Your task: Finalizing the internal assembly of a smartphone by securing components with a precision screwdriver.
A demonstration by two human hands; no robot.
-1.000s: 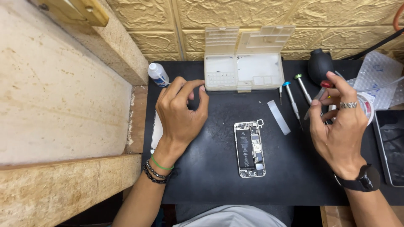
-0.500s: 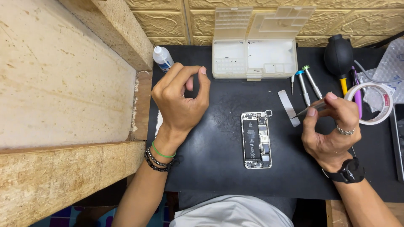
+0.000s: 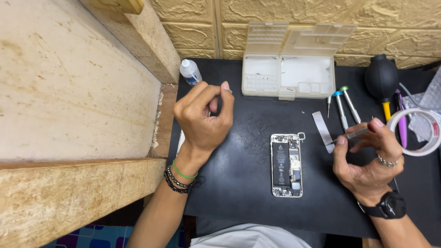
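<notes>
An opened phone point(image 3: 286, 165) lies face down on the black mat point(image 3: 239, 183), its battery and boards exposed. My right hand point(image 3: 370, 163), with a ring and a black watch, is to the right of the phone. It pinches a thin metal screwdriver point(image 3: 353, 134) between thumb and forefinger, tip pointing left toward a flat metal strip point(image 3: 323, 131). My left hand point(image 3: 204, 117) hovers left of the phone with its fingers curled and forefinger against thumb. Nothing can be seen inside it.
An open clear parts box point(image 3: 289, 64) stands at the back of the mat beside a small white bottle point(image 3: 189, 72). Further screwdrivers point(image 3: 344, 103), a black air blower point(image 3: 381, 78) and a tape roll point(image 3: 413, 133) lie on the right. A stone ledge point(image 3: 78, 105) borders the left.
My right hand has come in closer to the phone, holding the thin screwdriver between thumb and forefinger. My left hand rose off the mat and curled into a pinch.
</notes>
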